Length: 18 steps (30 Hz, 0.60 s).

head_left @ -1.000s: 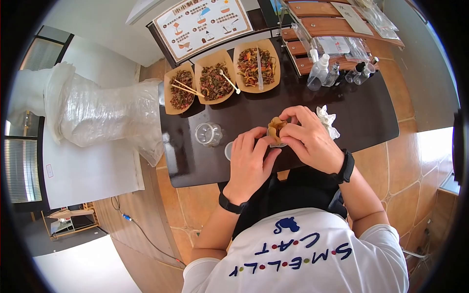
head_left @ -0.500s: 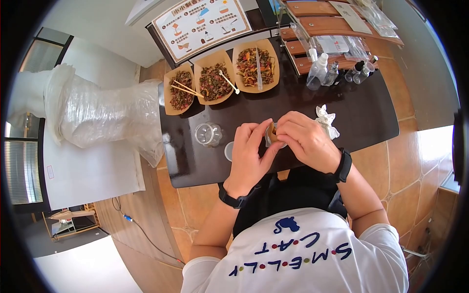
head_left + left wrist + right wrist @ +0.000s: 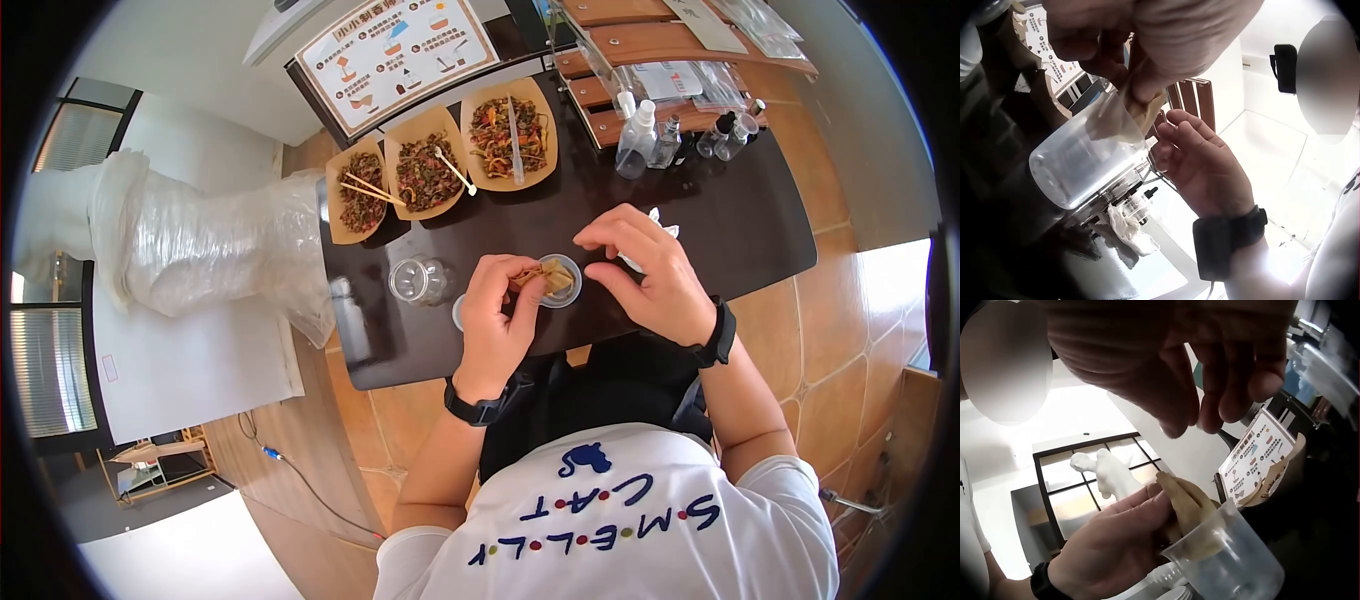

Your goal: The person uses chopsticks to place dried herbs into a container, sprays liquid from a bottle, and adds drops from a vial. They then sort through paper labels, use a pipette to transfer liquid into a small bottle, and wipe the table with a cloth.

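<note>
The left hand point(image 3: 498, 318) pinches a crumpled tan filter pouch point(image 3: 553, 278) at the mouth of a clear plastic cup point(image 3: 571, 290). In the left wrist view the lower part of the pouch hangs inside the translucent cup point(image 3: 1079, 164); the right wrist view also shows the pouch point(image 3: 1190, 506) dipping into it. The right hand point(image 3: 655, 275) is just right of the cup, fingers apart and bent a little, touching nothing. What the pouch contains is hidden.
A glass jar point(image 3: 418, 281) and a white round lid point(image 3: 459, 312) are left of the hands. Behind stand three paper trays of dried plant bits point(image 3: 430, 172), bottles point(image 3: 636, 140) and a wooden rack point(image 3: 650, 45). White tissue point(image 3: 664, 226) lies behind the right hand.
The right hand has let go of the pouch and moved right. The left hand still holds the pouch, whose gathered top now shows above the cup. The head view has shifted slightly.
</note>
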{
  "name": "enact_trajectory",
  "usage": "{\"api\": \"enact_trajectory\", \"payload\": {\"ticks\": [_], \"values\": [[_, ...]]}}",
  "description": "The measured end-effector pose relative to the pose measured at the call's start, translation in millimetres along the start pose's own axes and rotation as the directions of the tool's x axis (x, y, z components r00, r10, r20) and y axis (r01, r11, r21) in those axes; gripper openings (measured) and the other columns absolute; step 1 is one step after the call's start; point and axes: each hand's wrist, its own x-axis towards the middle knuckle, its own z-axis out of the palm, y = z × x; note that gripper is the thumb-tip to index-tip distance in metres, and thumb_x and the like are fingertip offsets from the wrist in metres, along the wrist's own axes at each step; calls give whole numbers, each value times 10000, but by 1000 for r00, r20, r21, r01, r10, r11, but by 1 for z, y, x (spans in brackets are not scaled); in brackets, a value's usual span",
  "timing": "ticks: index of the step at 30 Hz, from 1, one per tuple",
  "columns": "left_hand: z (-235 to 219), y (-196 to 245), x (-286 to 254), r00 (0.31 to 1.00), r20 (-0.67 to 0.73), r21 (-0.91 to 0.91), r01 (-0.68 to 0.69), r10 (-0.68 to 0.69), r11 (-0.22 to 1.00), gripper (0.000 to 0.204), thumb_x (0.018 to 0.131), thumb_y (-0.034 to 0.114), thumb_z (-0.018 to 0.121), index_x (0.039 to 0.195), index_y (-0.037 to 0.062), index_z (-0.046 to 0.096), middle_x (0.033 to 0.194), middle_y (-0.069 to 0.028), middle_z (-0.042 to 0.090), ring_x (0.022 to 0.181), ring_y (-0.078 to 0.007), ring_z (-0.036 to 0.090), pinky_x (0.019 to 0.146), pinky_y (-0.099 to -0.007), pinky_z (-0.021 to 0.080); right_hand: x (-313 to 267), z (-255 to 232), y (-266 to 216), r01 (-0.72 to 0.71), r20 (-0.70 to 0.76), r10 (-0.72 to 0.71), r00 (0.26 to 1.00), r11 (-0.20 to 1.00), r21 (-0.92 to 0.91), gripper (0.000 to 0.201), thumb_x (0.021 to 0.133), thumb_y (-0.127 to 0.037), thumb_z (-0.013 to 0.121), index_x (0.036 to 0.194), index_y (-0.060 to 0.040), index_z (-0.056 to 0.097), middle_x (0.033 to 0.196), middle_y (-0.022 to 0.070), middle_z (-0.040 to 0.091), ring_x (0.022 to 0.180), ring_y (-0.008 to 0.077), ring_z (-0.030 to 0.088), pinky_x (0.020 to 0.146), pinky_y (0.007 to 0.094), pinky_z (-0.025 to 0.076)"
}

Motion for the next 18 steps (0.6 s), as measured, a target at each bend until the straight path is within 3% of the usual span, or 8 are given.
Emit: {"api": "enact_trajectory", "payload": {"ticks": [3, 8, 11, 13, 14, 16, 18], "values": [[2, -3, -1, 1000, 7, -35, 3, -3, 999, 128, 944, 27, 683, 1063, -2, 646, 1026, -78, 624, 841, -136, 610, 739, -247, 495, -3, 2, 6, 30, 62, -27, 998, 999, -40, 224, 811, 33, 715, 1026, -12, 671, 982, 137, 641, 833, 331, 626, 720, 384, 516], [2, -8, -2, 999, -15, -53, -46, 45, 998, 124, 961, -6, 650, 1081, -16, 621, 1073, -87, 604, 870, -130, 605, 765, -236, 503, -3, 3, 9, 29, 48, -27, 998, 999, -32, 208, 808, 25, 714, 1009, -10, 672, 951, 135, 645, 836, 336, 622, 724, 394, 510], [-11, -3, -3, 996, -80, -162, -58, 46, 985, 141, 950, -38, 638, 1087, -10, 616, 1092, -98, 594, 913, -142, 609, 778, -248, 514, -2, 2, 8, 29, 52, -28, 998, 999, -14, 200, 812, 28, 712, 1005, -8, 672, 946, 133, 645, 837, 333, 624, 717, 391, 507], [-33, 2, -1, 971, -187, -1, -154, 151, 988, 165, 909, -52, 667, 1062, -13, 617, 1106, -122, 599, 954, -201, 625, 801, -276, 533, -6, 0, 9, 4, 32, -3, 999, 1000, -22, 189, 833, 41, 699, 1015, 0, 675, 938, 123, 638, 814, 295, 617, 699, 363, 499], [-45, -4, -2, 962, -236, -4, -145, 140, 989, 147, 923, -50, 646, 1063, -21, 610, 1123, -129, 594, 979, -199, 609, 847, -282, 525, -7, -1, 9, 10, 39, -9, 999, 1000, -12, 189, 833, 41, 699, 1015, 0, 675, 938, 123, 638, 814, 295, 617, 699, 363, 499], [-72, -15, -6, 930, -362, -12, -77, 67, 997, 140, 951, -31, 632, 1086, -22, 597, 1148, -123, 580, 944, -163, 597, 844, -275, 522, -10, -5, 8, -92, 71, 91, 993, 996, 20, 186, 848, 51, 688, 1028, 8, 673, 930, 110, 630, 786, 252, 597, 687, 330, 487], [-92, -25, -11, 910, -410, 3, -67, 63, 998, 141, 988, 11, 610, 1127, -13, 594, 1183, -85, 601, 907, -122, 613, 808, -256, 537, -12, -5, 11, -80, 79, 76, 994, 996, 41, 184, 852, 62, 679, 1031, 16, 671, 931, 99, 626, 767, 223, 578, 679, 307, 476]]}}
